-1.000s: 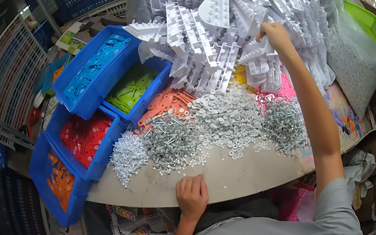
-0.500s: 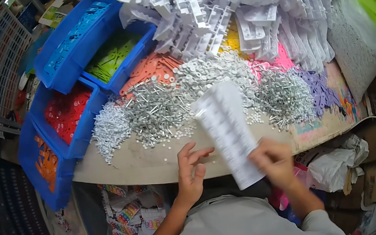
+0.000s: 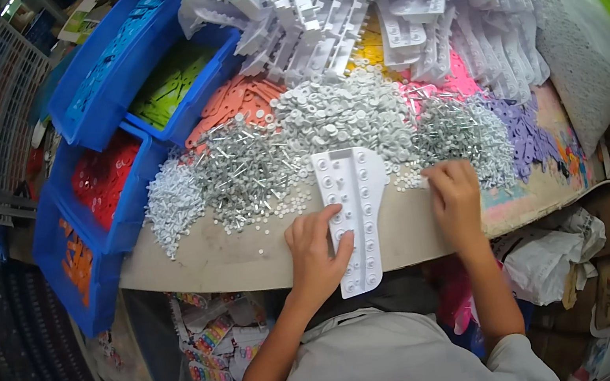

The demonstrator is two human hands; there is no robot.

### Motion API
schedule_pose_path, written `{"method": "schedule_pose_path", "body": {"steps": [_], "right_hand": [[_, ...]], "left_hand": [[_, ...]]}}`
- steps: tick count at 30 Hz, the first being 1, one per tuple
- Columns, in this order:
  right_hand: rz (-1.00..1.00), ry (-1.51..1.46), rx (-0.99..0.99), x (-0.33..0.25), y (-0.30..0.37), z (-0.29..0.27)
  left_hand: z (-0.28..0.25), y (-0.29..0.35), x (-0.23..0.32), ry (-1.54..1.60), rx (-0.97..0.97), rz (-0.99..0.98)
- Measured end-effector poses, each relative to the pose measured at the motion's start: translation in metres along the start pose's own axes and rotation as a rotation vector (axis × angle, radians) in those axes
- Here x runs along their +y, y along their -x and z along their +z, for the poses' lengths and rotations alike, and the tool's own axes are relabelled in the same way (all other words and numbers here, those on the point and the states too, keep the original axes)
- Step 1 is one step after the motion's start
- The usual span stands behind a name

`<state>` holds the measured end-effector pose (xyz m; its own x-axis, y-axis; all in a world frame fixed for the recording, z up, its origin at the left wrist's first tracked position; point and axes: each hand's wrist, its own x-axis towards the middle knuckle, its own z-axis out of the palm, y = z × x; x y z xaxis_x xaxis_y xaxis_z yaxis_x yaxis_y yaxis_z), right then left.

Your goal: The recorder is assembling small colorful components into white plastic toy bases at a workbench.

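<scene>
A white plastic panel (image 3: 366, 189) with two rows of round studs lies lengthwise at the table's front edge, its near end overhanging. My left hand (image 3: 315, 251) grips its left side, thumb and forefinger resting on the panel's face. To the right, my right hand (image 3: 456, 198) is over the table with its fingers bent together, their tips at the near edge of a heap of small metal pins (image 3: 450, 137). Whatever those fingertips hold is too small to make out. Behind the panel is a heap of white round caps (image 3: 337, 117).
Blue bins (image 3: 134, 209) of coloured plastic pieces stand at the left. More metal pins (image 3: 242, 172) and tiny white parts (image 3: 171, 204) lie in heaps. White panels (image 3: 484, 10) are stacked high at the back. A clear sack (image 3: 587, 58) stands far right.
The white panel has turned over, studs now showing, and come down to the table. My left hand has taken hold of it; my right hand has let go and moved up to the pins.
</scene>
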<state>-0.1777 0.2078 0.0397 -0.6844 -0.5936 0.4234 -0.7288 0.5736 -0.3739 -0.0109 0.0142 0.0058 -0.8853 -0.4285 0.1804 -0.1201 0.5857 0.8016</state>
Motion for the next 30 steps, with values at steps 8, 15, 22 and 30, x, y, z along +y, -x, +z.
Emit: {"method": "schedule_pose_path", "body": {"steps": [8,15,22,30], "right_hand": [[-0.025,0.217,-0.118,0.017,-0.025,0.011],[-0.002,0.108,-0.041,0.013,-0.015,0.009],[0.219,-0.255,-0.061,-0.028,-0.003,0.000],[0.207,-0.579,-0.089,-0.056,-0.046,0.042]], "left_hand": [[0.004,0.003,0.000,-0.173,0.050,0.022],[-0.001,-0.013,-0.005,-0.158,0.036,0.098],[-0.056,-0.035,-0.031,-0.464,0.265,0.161],[-0.077,-0.057,-0.055,-0.583,-0.086,0.333]]}}
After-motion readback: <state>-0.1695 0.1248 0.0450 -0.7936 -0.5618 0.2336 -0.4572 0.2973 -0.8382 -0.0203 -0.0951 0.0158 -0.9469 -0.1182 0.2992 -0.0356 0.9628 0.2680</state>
